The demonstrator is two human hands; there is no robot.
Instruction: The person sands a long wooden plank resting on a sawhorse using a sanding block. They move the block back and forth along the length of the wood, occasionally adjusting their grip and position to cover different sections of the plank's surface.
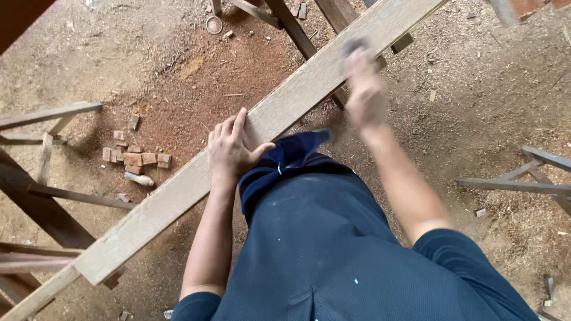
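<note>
Plank (238,151) of pale wood runs diagonally across the view, from lower left to upper right, over a sawdust-covered floor (476,89)

Left hand (233,148) lies flat on the board near its middle, fingers (229,128) together and laid over the top face, thumb hooked round the near edge, pinning it down. Right hand (364,89) is a blur farther up the board, on or just above its face, with something dark at its tip; whether its fingers are closed cannot be told. Judging by that blur, a rubbing or sanding pass looks to be under way, and the next stroke calls for steady downward pressure. Small wood offcuts (135,157) and a small pale tube-like object (139,179) lie on the floor to the left; no labels or signs show
</note>
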